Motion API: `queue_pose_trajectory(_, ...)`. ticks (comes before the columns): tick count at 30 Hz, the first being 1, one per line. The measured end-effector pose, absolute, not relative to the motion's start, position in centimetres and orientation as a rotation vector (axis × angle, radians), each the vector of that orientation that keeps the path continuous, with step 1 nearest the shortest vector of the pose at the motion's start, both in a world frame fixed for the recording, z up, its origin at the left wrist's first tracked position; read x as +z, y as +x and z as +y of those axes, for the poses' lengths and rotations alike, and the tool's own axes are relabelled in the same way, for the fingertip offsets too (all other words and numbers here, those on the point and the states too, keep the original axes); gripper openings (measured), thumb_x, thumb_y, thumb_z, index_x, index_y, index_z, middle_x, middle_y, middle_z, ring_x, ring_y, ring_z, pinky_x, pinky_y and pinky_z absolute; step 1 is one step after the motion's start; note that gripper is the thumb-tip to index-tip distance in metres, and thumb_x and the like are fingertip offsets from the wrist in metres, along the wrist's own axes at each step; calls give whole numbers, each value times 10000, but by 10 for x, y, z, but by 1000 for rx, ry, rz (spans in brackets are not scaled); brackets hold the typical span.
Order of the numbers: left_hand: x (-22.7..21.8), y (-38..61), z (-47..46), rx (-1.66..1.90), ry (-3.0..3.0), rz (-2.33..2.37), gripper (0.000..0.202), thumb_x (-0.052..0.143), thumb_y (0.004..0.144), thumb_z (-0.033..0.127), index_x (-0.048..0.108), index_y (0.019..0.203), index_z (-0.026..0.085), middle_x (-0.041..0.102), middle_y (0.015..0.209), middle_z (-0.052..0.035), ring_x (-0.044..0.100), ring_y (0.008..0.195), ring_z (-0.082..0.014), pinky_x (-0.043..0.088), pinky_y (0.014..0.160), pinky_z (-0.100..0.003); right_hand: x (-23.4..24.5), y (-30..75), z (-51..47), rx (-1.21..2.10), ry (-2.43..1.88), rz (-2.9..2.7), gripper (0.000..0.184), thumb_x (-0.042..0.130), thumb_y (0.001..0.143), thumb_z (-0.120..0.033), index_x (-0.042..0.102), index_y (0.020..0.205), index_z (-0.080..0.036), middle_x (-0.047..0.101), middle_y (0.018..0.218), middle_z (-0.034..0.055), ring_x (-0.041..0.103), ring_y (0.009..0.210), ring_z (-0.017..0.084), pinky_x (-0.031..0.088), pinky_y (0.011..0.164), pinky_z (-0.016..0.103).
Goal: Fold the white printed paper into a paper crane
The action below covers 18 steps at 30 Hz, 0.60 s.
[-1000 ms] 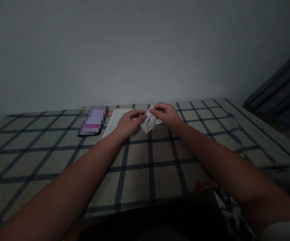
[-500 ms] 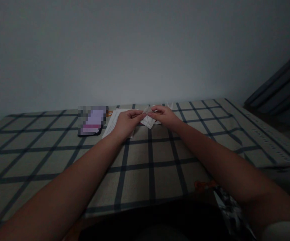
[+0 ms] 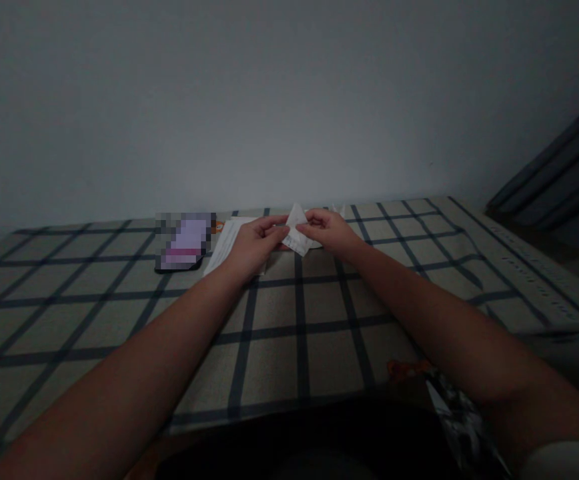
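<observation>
A small folded piece of white paper (image 3: 297, 223) with pointed ends and some print on it is held up over the table between both hands. My left hand (image 3: 258, 241) pinches its left side between thumb and fingers. On its right side, my right hand (image 3: 327, 228) pinches it the same way. Under and beside my left hand lie printed white sheets (image 3: 224, 244), partly covered by that hand. Another pale item behind my right hand is mostly hidden, and I cannot make out what it is.
A phone (image 3: 187, 241) with a blurred-out screen lies left of the sheets. The checked tablecloth (image 3: 274, 347) covers the table, which meets a plain wall (image 3: 289, 100) at the back. A dark curtain (image 3: 559, 173) hangs at the right.
The folded paper's upper point now stands taller and shows more between my fingers, and its shape has opened out. Both hands stay in nearly the same place.
</observation>
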State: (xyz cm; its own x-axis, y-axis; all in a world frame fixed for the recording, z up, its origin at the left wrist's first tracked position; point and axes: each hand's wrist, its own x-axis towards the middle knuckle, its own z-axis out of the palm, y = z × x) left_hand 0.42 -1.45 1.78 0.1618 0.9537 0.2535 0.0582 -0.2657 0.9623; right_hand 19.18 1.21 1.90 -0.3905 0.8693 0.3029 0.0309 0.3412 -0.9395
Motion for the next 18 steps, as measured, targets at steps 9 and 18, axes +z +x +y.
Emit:
queue_pose_trajectory(9,15,2,-12,1220,1488,1000,457,738,763,339,698,1179,154,756,942,-82,718,812,-193,607,825,-383,17,192,14,1152,-786,-1747,222,680,779,-354,625,901,-177,668,887,31,623,827,157,501,765,296)
queue_pose_trajectory(18,15,1,-9,1181,1459,978,556,743,751,274,637,1282,147,751,827,-60,710,725,-165,611,786,-345,18,193,13,1136,-726,-1756,241,681,795,-366,615,926,-174,647,887,30,609,800,145,490,733,286)
